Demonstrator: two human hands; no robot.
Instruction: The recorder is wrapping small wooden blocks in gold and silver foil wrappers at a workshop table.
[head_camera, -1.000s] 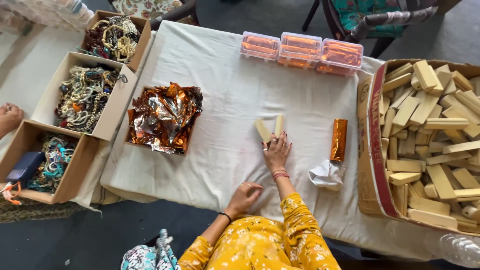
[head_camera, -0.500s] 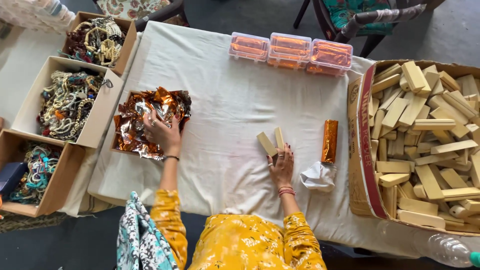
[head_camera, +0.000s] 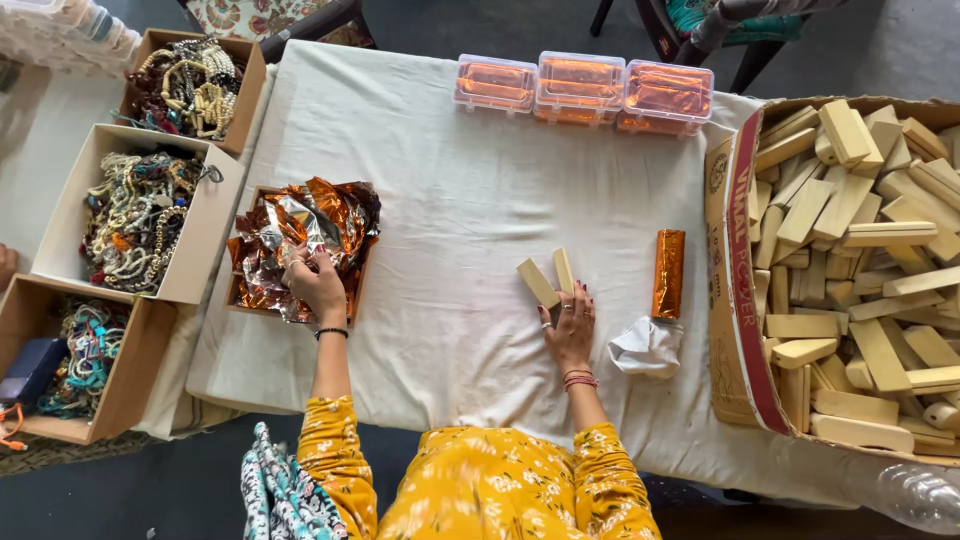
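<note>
Our left hand pinches a foil sheet in its tray; our right hand lies flat, steadying two wooden blocks at its fingertips on the desk.

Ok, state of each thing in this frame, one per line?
Left hand: in the foil tray, gripping a sheet.
Right hand: flat on the table, touching two wood blocks.
Foil sheets: crumpled, heaped.
Wrapped block: covered in orange foil.
Clear boxes: lids on.
Carton of blocks: open, full.
Bead boxes: open.
</note>
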